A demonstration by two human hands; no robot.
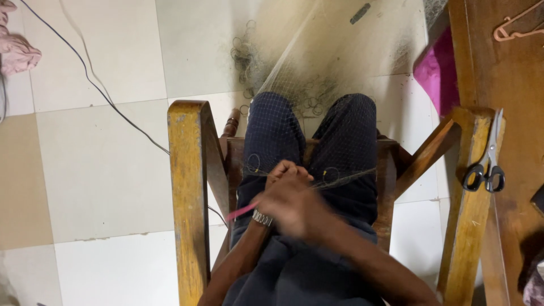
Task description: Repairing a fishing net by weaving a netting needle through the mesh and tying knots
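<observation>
I sit in a wooden chair with a fine, pale fishing net point(294, 62) draped over my knees and running down to the floor. Small metal rings point(253, 163) hang along its edge on my lap. My left hand point(286, 171), with a beaded band at the wrist, pinches the net's edge between my knees. My right hand point(297, 208) is blurred by motion and crosses over the left wrist. It grips a thin pink netting needle point(241, 212) that sticks out to the left.
Wooden chair arms stand at my left point(190, 187) and right point(473, 226). Black-handled scissors point(486, 170) lie on the right arm. A pink hanger point(515, 25) rests on a wooden surface, with magenta cloth point(433, 71) beside it. A black cable point(102, 96) crosses the tiled floor.
</observation>
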